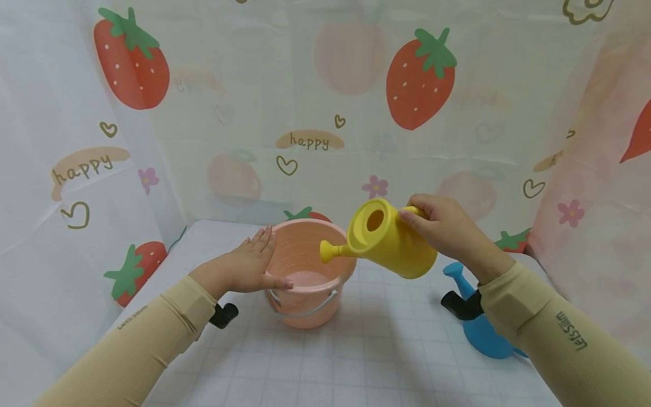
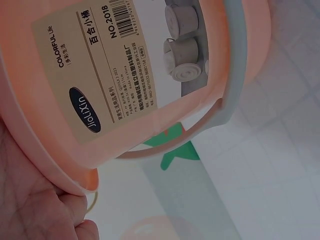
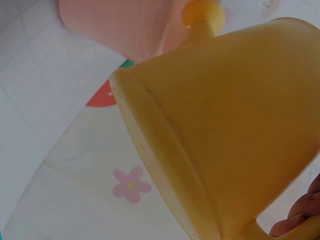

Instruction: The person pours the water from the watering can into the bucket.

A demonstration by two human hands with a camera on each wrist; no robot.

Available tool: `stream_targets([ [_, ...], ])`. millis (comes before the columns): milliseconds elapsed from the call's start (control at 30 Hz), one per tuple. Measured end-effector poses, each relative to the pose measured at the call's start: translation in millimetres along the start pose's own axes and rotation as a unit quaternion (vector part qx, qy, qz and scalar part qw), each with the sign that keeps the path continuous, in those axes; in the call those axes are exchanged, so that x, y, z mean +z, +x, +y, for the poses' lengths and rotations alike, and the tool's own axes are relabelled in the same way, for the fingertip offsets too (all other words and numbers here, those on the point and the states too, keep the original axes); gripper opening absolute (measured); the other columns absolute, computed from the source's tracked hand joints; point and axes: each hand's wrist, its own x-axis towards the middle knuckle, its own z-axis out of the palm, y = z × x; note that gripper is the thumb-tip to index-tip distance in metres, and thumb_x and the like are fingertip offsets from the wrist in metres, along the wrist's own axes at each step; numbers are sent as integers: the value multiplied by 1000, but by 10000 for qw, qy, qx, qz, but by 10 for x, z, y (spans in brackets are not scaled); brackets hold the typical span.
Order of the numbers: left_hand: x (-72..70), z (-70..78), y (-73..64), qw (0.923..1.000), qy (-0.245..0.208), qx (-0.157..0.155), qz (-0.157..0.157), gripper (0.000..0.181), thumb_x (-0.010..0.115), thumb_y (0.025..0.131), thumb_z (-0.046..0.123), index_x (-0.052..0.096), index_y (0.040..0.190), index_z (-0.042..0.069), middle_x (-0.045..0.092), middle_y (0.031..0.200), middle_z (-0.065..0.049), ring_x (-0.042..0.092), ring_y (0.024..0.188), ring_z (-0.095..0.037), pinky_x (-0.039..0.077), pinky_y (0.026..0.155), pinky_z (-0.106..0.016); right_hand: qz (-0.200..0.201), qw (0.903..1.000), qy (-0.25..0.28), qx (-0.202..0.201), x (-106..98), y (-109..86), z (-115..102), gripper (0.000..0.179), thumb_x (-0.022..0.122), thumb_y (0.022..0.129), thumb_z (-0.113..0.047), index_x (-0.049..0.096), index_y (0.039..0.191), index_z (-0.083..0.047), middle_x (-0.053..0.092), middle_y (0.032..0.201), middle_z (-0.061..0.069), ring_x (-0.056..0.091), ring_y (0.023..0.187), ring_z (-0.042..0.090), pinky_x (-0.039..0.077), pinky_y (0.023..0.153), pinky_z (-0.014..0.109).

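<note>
1. Here's the right hand [image 1: 447, 229], right of centre, clamped on the yellow watering can [image 1: 399, 246], tipped leftward, its spout [image 1: 329, 251] over the peach bucket [image 1: 305, 301] mid-frame!
2. Left hand [image 1: 241, 267], left of centre: fingers straight, thumb spread apart, resting on the bucket's rim.
3. Lower right, a blue watering can [image 1: 485, 337] stands partly behind the right sleeve [image 1: 529, 316].

Beige, finely ribbed sleeves [image 1: 137, 345] bear dark "LetsSlim" lettering [image 1: 572, 330], with black wrist mounts [image 1: 224, 315] below
</note>
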Motion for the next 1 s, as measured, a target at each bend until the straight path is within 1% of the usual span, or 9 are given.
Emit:
stream_targets([
  [200,1,-2,7,10000,-9,-37,-23,118,43,74,78,0,143,-7,-7,150,-23,-5,138,-35,6,109,-52,16,10000,34,-5,-2,-3,-8,31,51,93,-35,56,80,-8,51,70,6,50,67,22,44,58,30],
  [567,1,10,-2,10000,-6,-11,-4,114,46,76,73,1,143,-8,-6,149,-24,-4,138,-36,7,109,-52,5,10000,-6,15,-4,-5,-27,29,52,93,-34,58,82,-8,53,71,7,51,69,22,45,60,30],
  [867,-3,10,-9,10000,-10,-4,-17,118,42,73,78,2,143,-8,-6,150,-24,-3,138,-36,7,109,-52,15,10000,56,16,-10,1,-33,29,52,93,-34,57,81,-8,52,70,7,50,69,22,44,59,30],
  [1000,-1,9,-8,10000,-18,1,-16,116,44,74,76,2,143,-8,-6,150,-24,-3,138,-36,7,109,-52,24,10000,57,-12,-10,1,-36,29,52,93,-33,57,80,-8,52,70,7,51,68,22,45,59,30],
])
